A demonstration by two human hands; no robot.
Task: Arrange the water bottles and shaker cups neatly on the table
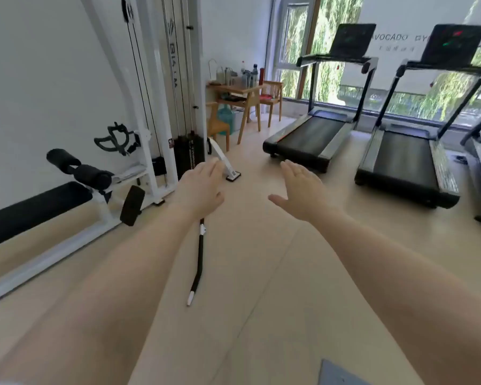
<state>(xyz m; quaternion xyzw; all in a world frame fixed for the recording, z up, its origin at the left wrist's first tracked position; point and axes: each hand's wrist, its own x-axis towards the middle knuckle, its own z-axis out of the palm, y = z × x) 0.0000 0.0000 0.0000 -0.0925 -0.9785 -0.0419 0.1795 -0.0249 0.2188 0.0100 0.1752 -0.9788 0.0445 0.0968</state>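
Left hand [203, 187], right hand [303, 190] reaching forward empty, fingers apart; bottles [246, 75] waiting on desk [233, 88], upper centre, well apart.

Setting: a gym room. Beyond the right hand [303, 187], two treadmills [311, 140] stand side by side facing a large window [331, 37]. Left of the left hand [203, 190], a white cable machine [178, 79] with a black weight stack [188, 154] stands against the wall; a padded bench [34, 209] nearer. Far ahead of both hands, a small wooden counter [233, 88] carries bottles [247, 75].
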